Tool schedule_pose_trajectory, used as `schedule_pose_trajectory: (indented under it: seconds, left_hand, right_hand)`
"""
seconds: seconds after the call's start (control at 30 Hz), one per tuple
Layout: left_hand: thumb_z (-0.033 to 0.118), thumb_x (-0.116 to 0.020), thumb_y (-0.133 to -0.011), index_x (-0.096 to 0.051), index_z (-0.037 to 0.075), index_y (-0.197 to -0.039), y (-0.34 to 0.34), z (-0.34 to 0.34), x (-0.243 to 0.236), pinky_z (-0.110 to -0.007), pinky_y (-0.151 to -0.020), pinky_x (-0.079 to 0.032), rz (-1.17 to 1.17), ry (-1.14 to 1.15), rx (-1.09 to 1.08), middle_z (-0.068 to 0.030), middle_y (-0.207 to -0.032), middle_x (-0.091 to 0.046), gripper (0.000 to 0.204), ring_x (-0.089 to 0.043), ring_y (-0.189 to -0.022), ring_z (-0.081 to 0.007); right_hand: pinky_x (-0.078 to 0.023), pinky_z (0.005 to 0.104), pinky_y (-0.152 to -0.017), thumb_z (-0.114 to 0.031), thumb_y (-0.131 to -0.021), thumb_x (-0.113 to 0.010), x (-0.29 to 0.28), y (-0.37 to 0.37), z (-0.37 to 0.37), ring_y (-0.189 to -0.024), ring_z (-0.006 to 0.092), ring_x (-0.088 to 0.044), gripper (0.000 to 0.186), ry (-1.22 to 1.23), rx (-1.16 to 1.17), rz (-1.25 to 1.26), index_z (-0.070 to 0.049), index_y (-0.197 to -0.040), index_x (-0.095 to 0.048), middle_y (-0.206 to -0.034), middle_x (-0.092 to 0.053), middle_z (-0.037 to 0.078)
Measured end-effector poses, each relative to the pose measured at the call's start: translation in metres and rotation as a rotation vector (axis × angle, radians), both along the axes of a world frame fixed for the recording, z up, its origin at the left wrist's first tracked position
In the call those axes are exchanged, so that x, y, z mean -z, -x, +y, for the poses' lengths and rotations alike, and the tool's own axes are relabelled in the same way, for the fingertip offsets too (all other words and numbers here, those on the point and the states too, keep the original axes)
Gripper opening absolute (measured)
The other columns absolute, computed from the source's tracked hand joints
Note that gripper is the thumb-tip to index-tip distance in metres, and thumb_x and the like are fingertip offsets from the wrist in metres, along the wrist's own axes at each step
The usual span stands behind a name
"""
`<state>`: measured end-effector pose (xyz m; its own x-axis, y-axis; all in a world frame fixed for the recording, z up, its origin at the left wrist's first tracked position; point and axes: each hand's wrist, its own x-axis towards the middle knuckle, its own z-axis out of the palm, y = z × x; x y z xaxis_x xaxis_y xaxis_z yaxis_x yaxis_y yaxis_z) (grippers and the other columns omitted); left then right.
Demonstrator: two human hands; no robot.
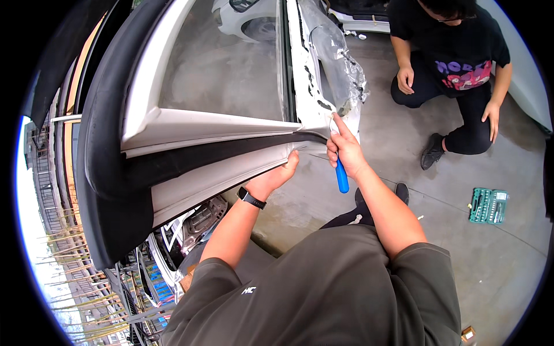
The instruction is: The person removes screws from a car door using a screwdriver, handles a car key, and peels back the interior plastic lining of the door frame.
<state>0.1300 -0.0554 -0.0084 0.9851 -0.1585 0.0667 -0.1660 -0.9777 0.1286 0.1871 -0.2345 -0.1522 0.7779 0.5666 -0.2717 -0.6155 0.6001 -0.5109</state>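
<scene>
Blue-handled tool (343, 177) gripped in my right hand (347, 147), forefinger stretched along the white car door (225, 123); my left hand (278, 174) clasps its edge, fingers hidden; from here I'd brace that steadily, working the tool lightly

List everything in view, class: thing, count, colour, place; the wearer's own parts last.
Floor: one, grey, mostly right
Door: one, white, left to centre
Seal: one, black, along door
Tool: one, blue handle, centre
Film: uncounted, transparent, upper centre
Car: one at least, white, top
Person: one, black clothing, upper right
Toolkit: one, green, right
Box: one, brown, lower right
Clutter: uncounted, mixed, lower left
Shirt: one, dark, bottom
Watch: one, black, centre
Left hand: one, bare, against door
Right hand: one, bare, around tool
</scene>
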Motion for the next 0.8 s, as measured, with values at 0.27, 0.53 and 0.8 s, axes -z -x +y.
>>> schedule_pose_trajectory:
  seconds: [0.27,0.53,0.8]
  left_hand:
    - [0.030,-0.059,-0.098,-0.046,0.002,-0.060,0.058,-0.027,0.038,-0.037,-0.048,-0.032,0.173,0.457,-0.468,-0.0050,-0.052,-0.040,0.049,-0.040,-0.049,-0.0159]
    - [0.038,-0.030,-0.106,-0.056,0.006,-0.103,0.015,-0.095,0.094,-0.032,-0.064,-0.041,1.002,1.540,-0.585,0.0002,-0.080,-0.051,0.041,-0.047,-0.070,-0.0148]
    - [0.035,-0.035,-0.107,-0.062,0.003,-0.101,0.001,-0.152,0.081,-0.028,-0.059,-0.040,1.057,1.375,-0.485,0.0023,-0.073,-0.046,0.042,-0.046,-0.065,-0.0114]
  right_hand:
    - [-0.040,0.0288,-0.048,-0.020,-0.107,-0.044,-0.012,0.043,-0.088,-0.055,0.0123,-0.043,0.059,-0.232,-0.237,0.165,-0.032,-0.162,-0.026,-0.070,-0.044,0.000]
    - [-0.041,0.0282,-0.048,-0.022,-0.107,-0.045,-0.036,0.081,-0.140,-0.054,0.0119,-0.044,0.059,-0.065,-0.240,0.093,-0.027,-0.163,-0.026,-0.069,-0.046,0.001]
    - [-0.043,0.0289,-0.046,-0.020,-0.106,-0.047,-0.046,0.093,-0.177,-0.054,0.0114,-0.045,0.061,0.163,-0.244,-0.033,-0.019,-0.163,-0.026,-0.070,-0.048,0.002]
